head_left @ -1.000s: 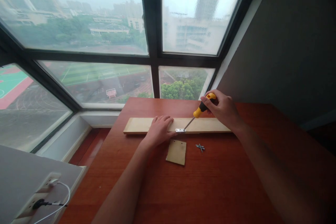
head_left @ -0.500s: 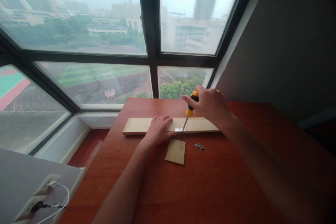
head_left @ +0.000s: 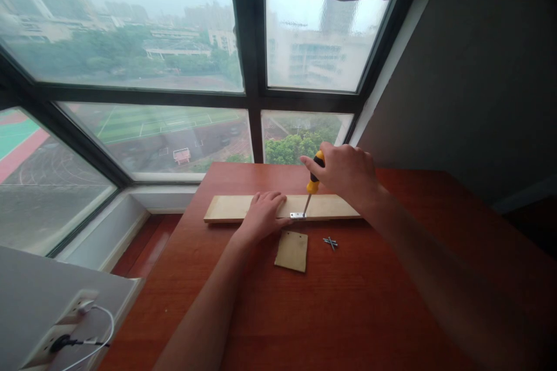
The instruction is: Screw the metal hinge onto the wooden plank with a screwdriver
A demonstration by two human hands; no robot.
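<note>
A long pale wooden board [head_left: 226, 207] lies crosswise on the table. My left hand [head_left: 261, 217] grips it from above, fingers over its top toward the far edge and thumb at the near edge. Just right of that thumb, a small silver metal plate [head_left: 296, 215] sits on the board's front edge. My right hand [head_left: 343, 171] is closed around the yellow-and-black handle of a screwdriver [head_left: 312, 185]. The screwdriver leans slightly, its tip down at the plate's right end; whether a screw sits under the tip is too small to tell.
In front of the board lies a thin, squarish tan piece [head_left: 291, 251] with two small holes. Several loose screws [head_left: 331, 243] are piled to its right on the reddish wooden table [head_left: 339, 313]. Windows rise behind the table; wall sockets with plugged cables [head_left: 73, 339] are at lower left.
My right hand and the screwdriver handle have shifted very slightly left, with the tip still at the plate. The left hand stays in place on the board.
</note>
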